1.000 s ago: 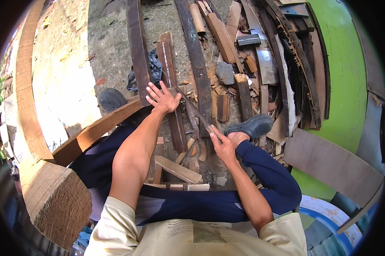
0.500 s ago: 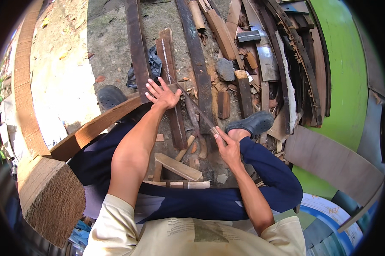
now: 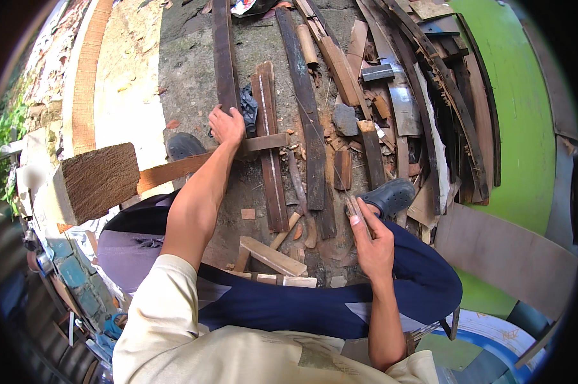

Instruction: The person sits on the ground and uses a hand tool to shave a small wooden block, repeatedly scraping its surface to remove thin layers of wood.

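Note:
My left hand (image 3: pixel 227 125) has its fingers curled over the near end of a long dark wooden beam (image 3: pixel 224 57). Just beside it, a reddish-brown wooden strip (image 3: pixel 266 142) crosses the beam and a brown board with a pale line (image 3: pixel 270 173). In my right hand (image 3: pixel 372 246), closed round a wooden handle, is what looks like a handsaw (image 3: pixel 351 203). Its blade is seen nearly edge-on as a thin line pointing up and left, apart from the strip. My right hand is above my right shin, near the dark clog (image 3: pixel 388 197).
Several planks and offcuts lie ahead on the right, beside a grey stone (image 3: pixel 345 120). A thick timber (image 3: pixel 98 182) shows its rough end at the left. Short pale pieces (image 3: pixel 273 256) lie before my legs. A green panel (image 3: pixel 519 115) stands far right.
My left hand has gone from flat and spread to curled on the dark beam. The right hand has drawn the saw back toward me, away from the strip. The whole view has shifted.

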### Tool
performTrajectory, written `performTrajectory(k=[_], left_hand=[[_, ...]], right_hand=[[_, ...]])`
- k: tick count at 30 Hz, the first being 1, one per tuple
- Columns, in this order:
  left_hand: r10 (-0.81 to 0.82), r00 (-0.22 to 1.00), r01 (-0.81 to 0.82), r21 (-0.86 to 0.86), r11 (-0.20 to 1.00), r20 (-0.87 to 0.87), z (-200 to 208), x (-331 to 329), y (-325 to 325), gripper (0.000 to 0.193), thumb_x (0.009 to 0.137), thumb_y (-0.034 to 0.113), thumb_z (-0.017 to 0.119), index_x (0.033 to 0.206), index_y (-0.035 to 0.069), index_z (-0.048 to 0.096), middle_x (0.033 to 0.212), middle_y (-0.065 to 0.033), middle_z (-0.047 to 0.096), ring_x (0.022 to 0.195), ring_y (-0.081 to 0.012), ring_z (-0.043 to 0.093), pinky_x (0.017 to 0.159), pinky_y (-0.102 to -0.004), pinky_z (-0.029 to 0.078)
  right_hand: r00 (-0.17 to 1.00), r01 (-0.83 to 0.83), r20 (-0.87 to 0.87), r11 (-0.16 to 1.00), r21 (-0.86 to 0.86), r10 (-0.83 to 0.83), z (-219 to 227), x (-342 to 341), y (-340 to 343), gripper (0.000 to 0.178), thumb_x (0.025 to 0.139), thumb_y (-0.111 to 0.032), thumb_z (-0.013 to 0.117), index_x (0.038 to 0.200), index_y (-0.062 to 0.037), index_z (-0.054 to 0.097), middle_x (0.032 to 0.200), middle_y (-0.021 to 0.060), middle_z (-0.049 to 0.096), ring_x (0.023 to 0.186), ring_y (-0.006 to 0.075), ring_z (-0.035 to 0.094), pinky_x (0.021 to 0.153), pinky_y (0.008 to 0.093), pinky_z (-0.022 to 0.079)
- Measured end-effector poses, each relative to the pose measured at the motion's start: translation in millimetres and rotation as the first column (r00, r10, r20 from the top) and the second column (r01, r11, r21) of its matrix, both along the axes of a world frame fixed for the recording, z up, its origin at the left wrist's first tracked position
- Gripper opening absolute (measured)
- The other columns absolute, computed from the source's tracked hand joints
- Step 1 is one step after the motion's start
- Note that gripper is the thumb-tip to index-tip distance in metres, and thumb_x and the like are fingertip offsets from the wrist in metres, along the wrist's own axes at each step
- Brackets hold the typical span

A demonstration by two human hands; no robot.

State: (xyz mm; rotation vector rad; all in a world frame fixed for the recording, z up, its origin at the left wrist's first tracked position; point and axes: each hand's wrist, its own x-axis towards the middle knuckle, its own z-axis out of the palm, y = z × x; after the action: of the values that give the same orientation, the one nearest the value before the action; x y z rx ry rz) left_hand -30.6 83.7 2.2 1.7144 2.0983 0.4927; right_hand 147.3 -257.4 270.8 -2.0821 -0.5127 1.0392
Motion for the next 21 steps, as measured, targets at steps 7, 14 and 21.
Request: performTrajectory(k=[7,14,21], left_hand=[[0.416,0.858,-0.216,-0.522,0.825,0.301,-107,-101,118,0.036,0.096,0.016,0.052,0.122,-0.005,0.067,0.121,-0.0259,0.070,0.109,-0.0376,0.071,0.089,-0.0487,0.057],[0.591,0.615,0.367,-0.853,0.372,0.522,-124,-69,114,0.032,0.097,0.019,0.054,0.117,-0.002,0.067,0.108,-0.0198,0.071,0.096,-0.0345,0.071,0.082,-0.0472,0.059],[0.724,0.500,-0.085,-0.805,0.588,0.476,-116,-97,109,0.027,0.098,0.020,0.053,0.109,0.001,0.068,0.098,-0.0152,0.072,0.083,-0.0304,0.072,0.071,-0.0447,0.061]], right_hand=[[0.999,-0.029,-0.038,0.994,0.109,0.033,-33,-3,8,0.043,0.103,-0.018,0.066,0.141,0.0022,0.061,0.114,0.0119,0.076,0.103,0.0118,0.065,0.093,0.0252,0.049],[1.000,0.015,-0.011,0.999,-0.031,-0.016,-61,5,17,0.043,0.103,-0.022,0.067,0.140,-0.0009,0.064,0.115,0.0136,0.077,0.104,0.0119,0.067,0.094,0.0263,0.050],[0.992,0.035,-0.116,0.991,-0.131,-0.051,-65,5,29,0.043,0.102,-0.025,0.068,0.138,-0.0032,0.065,0.123,0.0216,0.074,0.117,0.0226,0.070,0.100,0.0330,0.051]])
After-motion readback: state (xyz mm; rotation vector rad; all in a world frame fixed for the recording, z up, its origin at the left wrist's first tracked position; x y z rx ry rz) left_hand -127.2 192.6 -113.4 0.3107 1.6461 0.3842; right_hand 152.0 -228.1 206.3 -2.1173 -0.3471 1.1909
